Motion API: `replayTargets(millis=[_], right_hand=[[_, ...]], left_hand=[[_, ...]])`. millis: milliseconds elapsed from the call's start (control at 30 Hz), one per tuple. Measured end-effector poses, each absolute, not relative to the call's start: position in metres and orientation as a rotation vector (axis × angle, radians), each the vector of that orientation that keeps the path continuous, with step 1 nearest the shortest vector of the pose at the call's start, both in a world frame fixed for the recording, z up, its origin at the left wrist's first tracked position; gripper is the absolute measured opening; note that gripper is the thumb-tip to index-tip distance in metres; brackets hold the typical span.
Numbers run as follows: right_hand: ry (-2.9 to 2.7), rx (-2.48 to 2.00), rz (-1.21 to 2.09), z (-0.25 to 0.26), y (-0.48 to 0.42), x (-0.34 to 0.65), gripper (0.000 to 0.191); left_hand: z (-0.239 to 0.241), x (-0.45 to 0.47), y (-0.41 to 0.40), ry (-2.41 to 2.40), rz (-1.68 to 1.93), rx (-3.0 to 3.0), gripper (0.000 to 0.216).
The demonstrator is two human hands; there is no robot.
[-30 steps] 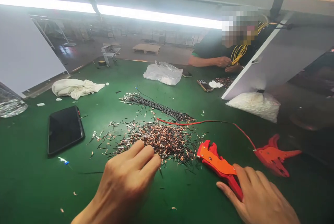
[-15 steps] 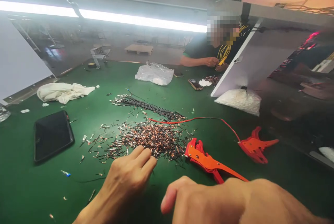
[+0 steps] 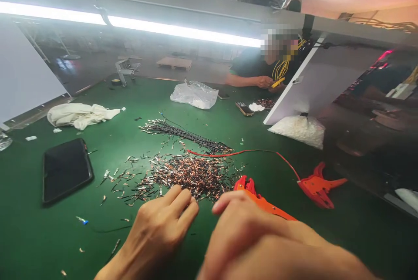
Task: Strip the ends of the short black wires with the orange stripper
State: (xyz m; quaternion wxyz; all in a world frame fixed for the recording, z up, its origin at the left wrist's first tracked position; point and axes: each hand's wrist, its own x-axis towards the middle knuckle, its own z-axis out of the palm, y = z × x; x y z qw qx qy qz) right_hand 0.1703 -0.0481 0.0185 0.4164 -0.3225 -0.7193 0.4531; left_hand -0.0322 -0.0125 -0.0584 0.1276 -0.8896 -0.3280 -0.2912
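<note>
My left hand point(image 3: 165, 219) is closed, its fingers curled together in front of a pile of cut wire scraps point(image 3: 192, 173) with copper ends. A thin black wire point(image 3: 111, 230) with a blue-and-silver tip point(image 3: 84, 221) runs behind my left wrist and seems to lead into that hand; the part in the fingers is hidden. Close by on the right, my right hand point(image 3: 244, 227) has its fingers bent inward, slightly blurred; whatever it holds is out of sight. An orange-and-red wire stripper point(image 3: 261, 201) lies just beyond, partly covered by my right hand.
Behind the pile lies a bundle of black wires point(image 3: 186, 136). A second stripper point(image 3: 321, 185) sits at the right, trailing a red cord point(image 3: 241, 152). At left are a dark tablet point(image 3: 68, 170) and a white cloth point(image 3: 81, 116). A co-worker point(image 3: 254, 71) handles yellow cables across the table.
My right hand has moved up and left, closer to my left hand, and now covers more of the near wire stripper. My left hand has hardly shifted.
</note>
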Motion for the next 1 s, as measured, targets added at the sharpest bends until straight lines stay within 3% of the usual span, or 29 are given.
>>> replayTargets(millis=[33, 133, 267, 667, 833, 1000], right_hand=[[-1.869, -0.839, 0.923, 0.014, -0.045, 0.170, 0.017], [-2.023, -1.035, 0.251, -0.011, -0.035, 0.167, 0.033], [-2.130, -1.035, 0.317, -0.044, -0.026, 0.163, 0.017], [-2.060, -1.056, -0.061, -0.078, -0.026, 0.156, 0.019], [-2.079, -1.112, -0.044, -0.075, -0.025, 0.157, 0.017], [-2.029, -1.126, -0.026, -0.079, -0.029, 0.157, 0.014]], left_hand=[[-0.056, -0.031, -0.013, -0.924, -0.896, -2.589, 0.035], [-0.049, -0.028, -0.016, -0.831, -1.030, -2.575, 0.033], [-0.043, -0.025, -0.018, -0.800, -1.097, -2.512, 0.034], [-0.093, -0.019, -0.021, -0.973, -1.115, -2.673, 0.031], [-0.085, -0.018, -0.020, -0.903, -0.990, -2.578, 0.034], [-0.096, -0.015, -0.022, -0.859, -1.125, -2.636, 0.026]])
